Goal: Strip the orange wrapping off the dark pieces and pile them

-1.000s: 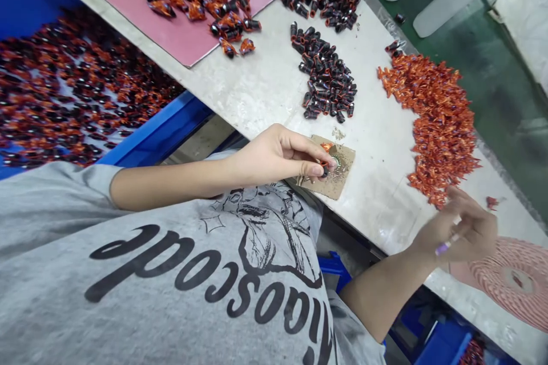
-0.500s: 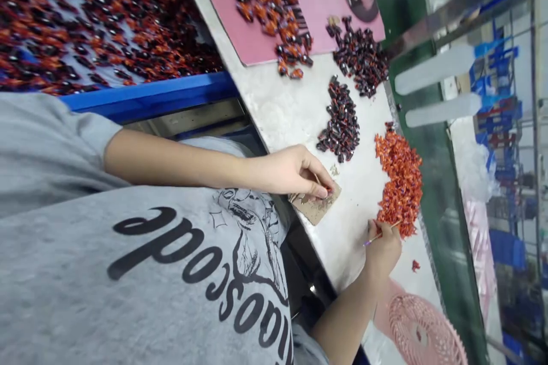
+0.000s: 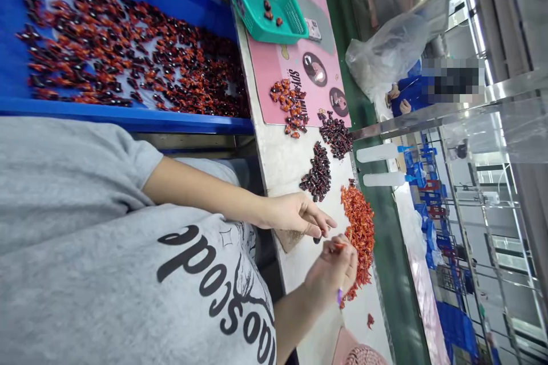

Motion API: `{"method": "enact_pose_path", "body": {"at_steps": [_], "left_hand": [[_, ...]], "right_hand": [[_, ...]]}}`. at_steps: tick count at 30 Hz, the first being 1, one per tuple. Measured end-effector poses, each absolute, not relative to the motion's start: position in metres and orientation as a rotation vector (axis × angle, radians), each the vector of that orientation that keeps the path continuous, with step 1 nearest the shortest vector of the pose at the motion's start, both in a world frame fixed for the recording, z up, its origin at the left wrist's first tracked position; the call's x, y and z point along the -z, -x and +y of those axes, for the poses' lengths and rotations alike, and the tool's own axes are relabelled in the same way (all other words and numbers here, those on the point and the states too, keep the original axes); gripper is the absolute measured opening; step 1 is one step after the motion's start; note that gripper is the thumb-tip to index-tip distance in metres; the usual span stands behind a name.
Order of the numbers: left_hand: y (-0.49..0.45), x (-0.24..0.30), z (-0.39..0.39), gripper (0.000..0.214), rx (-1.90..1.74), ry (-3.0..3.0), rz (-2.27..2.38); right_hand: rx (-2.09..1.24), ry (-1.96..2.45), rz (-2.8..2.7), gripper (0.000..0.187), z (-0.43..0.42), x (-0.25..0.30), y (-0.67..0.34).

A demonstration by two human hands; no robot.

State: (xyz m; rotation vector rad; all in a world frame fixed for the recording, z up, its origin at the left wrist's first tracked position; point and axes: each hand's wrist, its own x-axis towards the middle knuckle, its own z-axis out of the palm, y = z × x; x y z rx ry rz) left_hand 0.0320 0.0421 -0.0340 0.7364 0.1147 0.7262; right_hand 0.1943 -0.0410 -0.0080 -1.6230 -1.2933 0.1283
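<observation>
My left hand [image 3: 302, 215] is closed, thumb and fingertips pinching a small dark glossy piece [image 3: 317, 240]. Beneath it, a brown cardboard square [image 3: 287, 240] lies at the table's near edge, partly covered by the hand. My right hand [image 3: 336, 265] faces it a short way off, fingers closed on a small orange-red piece [image 3: 341, 246]. A thin stick with a purple end [image 3: 339, 296] also pokes out of that hand, mostly hidden. Just beyond is a heap of small orange-red pieces [image 3: 360, 222]. Dark oblong pieces [image 3: 317, 174] are piled beside my left hand.
A pink mat [image 3: 274, 63] bears assembled red-and-black pieces [image 3: 289, 104]; a second dark pile [image 3: 336, 136] touches its corner. Further along stands a green basket [image 3: 269, 34]. A blue bin [image 3: 171, 122] full of red-and-black pieces adjoins the table. Across the aisle sits a person in blue [image 3: 413, 94].
My left hand has lifted off the cardboard with the dark piece. My right hand has come from the orange-red heap towards it with an orange-red piece. The camera view has shifted.
</observation>
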Motion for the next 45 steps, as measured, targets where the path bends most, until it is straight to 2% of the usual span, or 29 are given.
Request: {"method": "enact_pose_path", "body": {"at_steps": [4,9,12,16,20,24,28,34,36,40,45], "left_hand": [[-0.030,0.030,0.036,0.039,-0.747,-0.710,0.091],[-0.021,0.030,0.037,0.039,-0.573,-0.600,0.165],[-0.013,0.026,0.047,0.040,-0.478,-0.613,0.165],[-0.004,0.016,0.057,0.042,-0.368,-0.582,0.150],[0.007,0.000,0.054,0.036,-0.328,-0.549,0.058],[0.013,-0.022,0.041,0.027,-0.587,-0.685,0.086],[0.012,-0.037,0.031,0.015,-0.875,-0.858,0.093],[0.007,-0.039,0.031,0.018,-0.911,-0.855,0.166],[0.006,-0.036,0.030,0.025,-0.902,-0.838,0.227],[0.009,-0.032,0.026,0.029,-0.893,-0.833,0.272],[0.013,-0.030,0.029,0.023,-0.941,-0.990,0.210]], "right_hand": [[0.124,1.511,-1.279,0.020,-0.028,0.022,-0.143],[0.402,1.348,-1.394,0.010,-0.024,0.019,-0.141],[0.382,1.303,-1.660,0.009,-0.031,0.007,-0.154],[0.279,1.285,-1.921,0.016,-0.042,-0.012,-0.165],[0.351,1.263,-1.768,0.023,-0.050,-0.020,-0.151],[0.358,1.208,-1.308,0.035,-0.054,-0.022,-0.119],[0.387,1.112,-1.273,0.035,-0.052,-0.030,-0.098],[0.465,1.174,-1.387,0.026,-0.047,-0.037,-0.095],[0.506,1.197,-1.440,0.029,-0.048,-0.036,-0.099],[0.524,1.189,-1.520,0.046,-0.050,-0.030,-0.104],[0.444,1.155,-1.529,0.038,-0.053,-0.025,-0.102]]}}
